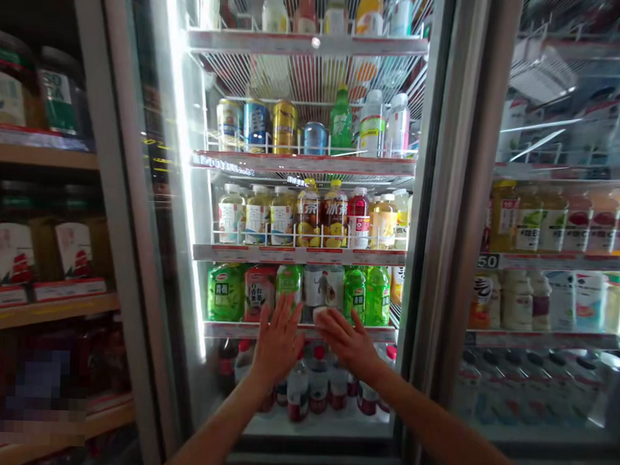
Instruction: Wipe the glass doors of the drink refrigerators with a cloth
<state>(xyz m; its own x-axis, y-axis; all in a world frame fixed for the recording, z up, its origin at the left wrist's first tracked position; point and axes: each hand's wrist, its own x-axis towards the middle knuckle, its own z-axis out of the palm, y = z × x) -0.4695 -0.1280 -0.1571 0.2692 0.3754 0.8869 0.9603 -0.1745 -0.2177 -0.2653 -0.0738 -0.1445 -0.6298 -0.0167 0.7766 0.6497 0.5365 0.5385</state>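
My left hand (280, 340) is raised with its fingers spread, palm toward the glass door (305, 364) of a lit drinks cooler. Whether the palm touches the pane I cannot tell. Beside it on the right, my right hand (351, 342) has its fingers stretched forward and the thumb up. A small white wad (320, 315), looking like tissue or cloth, shows at its fingertips. Beyond both hands is a shelf with green drink bottles (225, 294), a dark red-labelled bottle (260, 292) and a grey-white pack (324, 286), partly covered by my fingers.
Cans (284, 126) and bottled teas (308, 215) fill the higher shelves. Red-capped bottles (318, 382) stand at the bottom. A metal door frame (450, 230) separates another drinks cooler on the right. On the left, wooden shelves (47, 309) hold large jars (15, 236).
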